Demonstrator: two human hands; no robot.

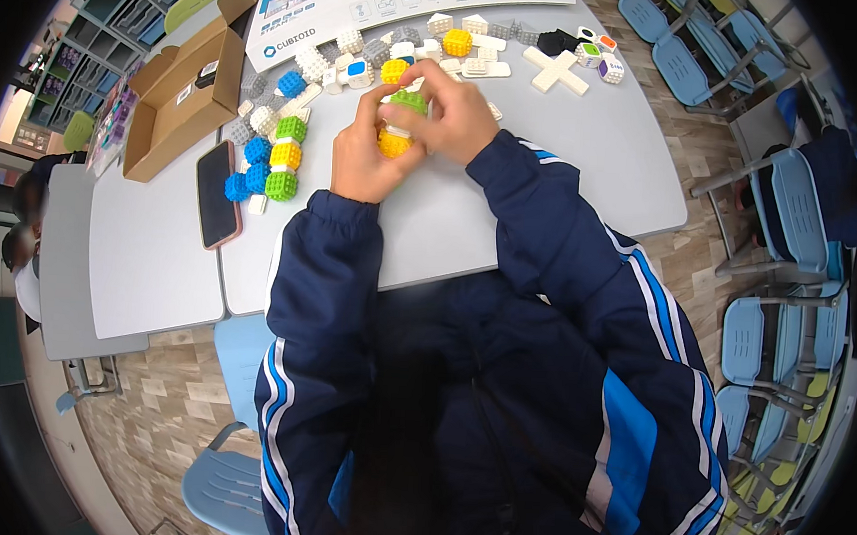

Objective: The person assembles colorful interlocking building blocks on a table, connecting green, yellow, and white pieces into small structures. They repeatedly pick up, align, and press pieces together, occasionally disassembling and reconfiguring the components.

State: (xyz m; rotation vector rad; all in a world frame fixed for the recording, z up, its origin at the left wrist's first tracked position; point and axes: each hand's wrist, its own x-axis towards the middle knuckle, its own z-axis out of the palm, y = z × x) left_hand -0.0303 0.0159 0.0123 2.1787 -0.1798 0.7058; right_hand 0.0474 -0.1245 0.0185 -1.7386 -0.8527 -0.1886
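Note:
Over the near middle of the table, both my hands close round a small stack of studded building blocks. A yellow block [393,145] forms its lower end, and a green block [411,101] sits above it with a thin white part between. My left hand [368,160] grips the stack from the left. Fingers of my right hand [453,112] curl over the green block from the right, hiding part of it. Just beyond the fingertips is another yellow block [394,70]; whether it joins the stack, I cannot tell. A green-and-yellow column of blocks [285,156] lies left of my hands.
Blue blocks [255,166] and a phone [219,196] lie left, near an open cardboard box [180,104]. White and grey pieces [348,42] spread before a large printed box [404,0]. A white cross-shaped piece [555,72] lies right. Blue chairs [795,209] stand beyond the table [609,161].

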